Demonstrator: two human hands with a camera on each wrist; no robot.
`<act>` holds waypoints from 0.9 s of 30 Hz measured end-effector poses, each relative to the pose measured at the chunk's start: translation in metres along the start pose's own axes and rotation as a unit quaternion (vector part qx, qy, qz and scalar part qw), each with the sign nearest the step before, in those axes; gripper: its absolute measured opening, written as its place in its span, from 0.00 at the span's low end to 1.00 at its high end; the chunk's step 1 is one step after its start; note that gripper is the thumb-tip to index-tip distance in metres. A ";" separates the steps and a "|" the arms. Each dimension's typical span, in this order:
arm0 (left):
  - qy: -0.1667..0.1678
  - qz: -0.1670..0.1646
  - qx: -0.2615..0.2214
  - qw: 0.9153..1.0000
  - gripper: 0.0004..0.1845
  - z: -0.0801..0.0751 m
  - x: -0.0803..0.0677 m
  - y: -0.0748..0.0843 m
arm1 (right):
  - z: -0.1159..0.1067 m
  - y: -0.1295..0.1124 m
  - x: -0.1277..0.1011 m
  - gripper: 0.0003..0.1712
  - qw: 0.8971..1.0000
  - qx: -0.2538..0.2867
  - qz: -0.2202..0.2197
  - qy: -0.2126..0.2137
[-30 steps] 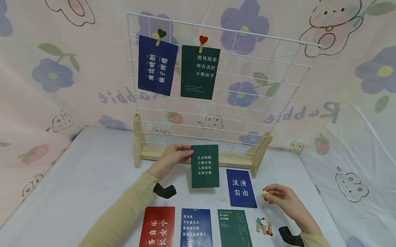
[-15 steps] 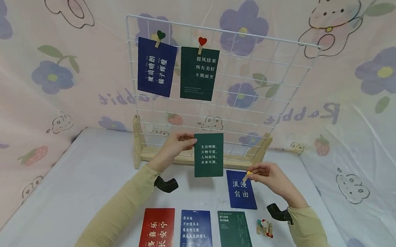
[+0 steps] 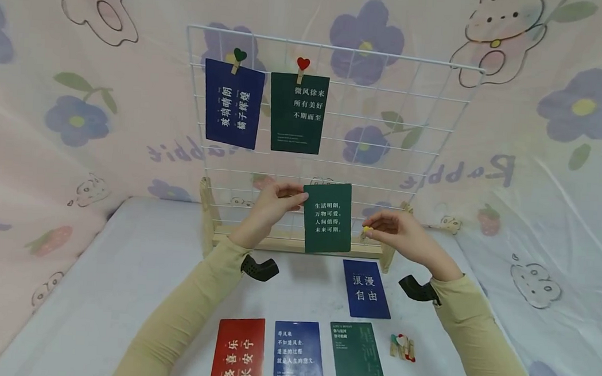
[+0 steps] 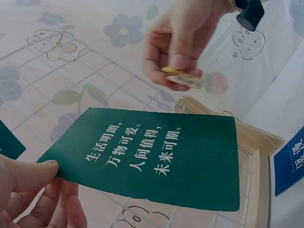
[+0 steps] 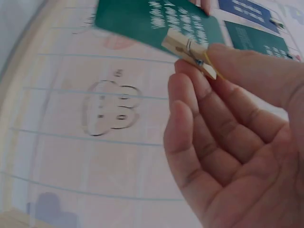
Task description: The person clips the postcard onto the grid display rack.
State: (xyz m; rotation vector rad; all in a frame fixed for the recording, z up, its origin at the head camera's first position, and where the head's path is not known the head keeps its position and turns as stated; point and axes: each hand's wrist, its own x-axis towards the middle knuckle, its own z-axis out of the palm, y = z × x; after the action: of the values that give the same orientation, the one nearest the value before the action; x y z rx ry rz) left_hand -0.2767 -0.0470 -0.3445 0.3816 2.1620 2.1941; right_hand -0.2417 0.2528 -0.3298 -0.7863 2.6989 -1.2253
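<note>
Green card up at the grid, clip ready in my other hand.

My left hand pinches the green card by its left edge, in front of the wire grid, low down; it's light, thin and bendy, best taken at an edge. My right hand pinches a small wooden clip, springy and easy to fumble. Two hung cards fill the grid's upper left; more cards lie near me on the counter.

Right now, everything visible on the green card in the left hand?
The green card is a dark green rectangle, seemingly thin card stock, with four lines of white Chinese text. It is held upright, slightly tilted, in front of the white wire grid, above the wooden base. The left hand pinches its left edge. The right hand, holding a small wooden clip, is just beside its right edge.
</note>
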 end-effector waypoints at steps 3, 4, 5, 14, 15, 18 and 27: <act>-0.001 0.010 0.015 1.000 0.13 0.002 0.002 0.005 | -0.005 -0.009 0.006 0.11 1.000 -0.003 -0.003 0.021; 0.000 0.011 0.019 1.000 0.13 0.003 0.003 0.007 | -0.007 -0.011 0.008 0.12 1.000 -0.003 -0.002 0.030; 0.001 0.014 0.021 1.000 0.13 0.005 0.004 0.009 | -0.008 -0.013 0.009 0.12 0.999 -0.004 -0.001 0.037; 0.006 0.059 0.022 0.998 0.13 0.011 0.018 0.030 | -0.023 -0.040 0.022 0.16 0.997 0.007 -0.014 0.078; 0.007 0.068 0.023 0.997 0.13 0.012 0.019 0.033 | -0.025 -0.044 0.024 0.16 0.997 0.011 -0.016 0.080; 0.013 0.092 0.020 0.995 0.12 0.013 0.025 0.042 | -0.031 -0.051 0.031 0.16 0.995 0.025 -0.020 0.089; 0.023 0.152 0.009 0.988 0.11 0.015 0.037 0.067 | -0.046 -0.065 0.051 0.16 0.986 0.049 -0.050 0.153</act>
State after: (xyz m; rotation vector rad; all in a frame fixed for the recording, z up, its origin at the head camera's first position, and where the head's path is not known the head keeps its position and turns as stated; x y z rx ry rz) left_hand -0.2996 -0.0268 -0.2724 0.7128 2.2809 2.3549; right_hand -0.2708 0.2245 -0.2449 -0.7887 2.8327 -1.6093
